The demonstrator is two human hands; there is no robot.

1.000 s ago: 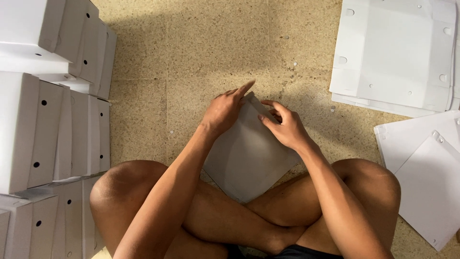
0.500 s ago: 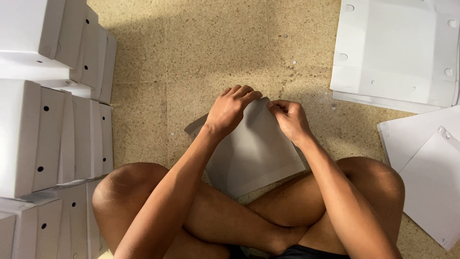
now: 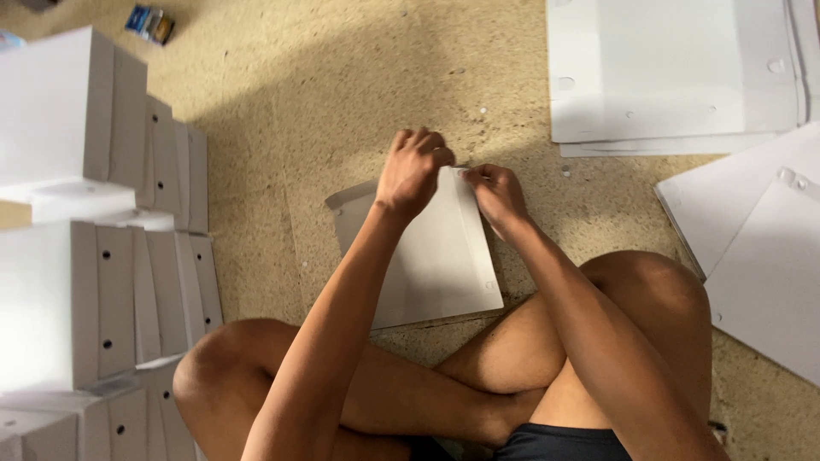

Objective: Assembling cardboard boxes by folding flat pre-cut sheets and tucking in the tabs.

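I sit cross-legged on a speckled tan floor. A flat white cardboard sheet (image 3: 440,256) lies in front of my legs, its far edge raised. My left hand (image 3: 412,171) is curled over the sheet's far edge, fingers closed on a flap. My right hand (image 3: 495,192) pinches the same far edge just to the right, thumb and fingers pressed on the fold. The two hands nearly touch at the top of the sheet.
Rows of folded white boxes with small round holes (image 3: 94,256) are stacked along the left. Flat white cardboard blanks (image 3: 675,68) lie at the top right, more sheets (image 3: 760,248) at the right. A small coloured packet (image 3: 150,23) sits at the top left.
The sheet has gone from tilted up toward me to lying flatter on the floor. Both hands moved together to its far edge and closed on the fold.
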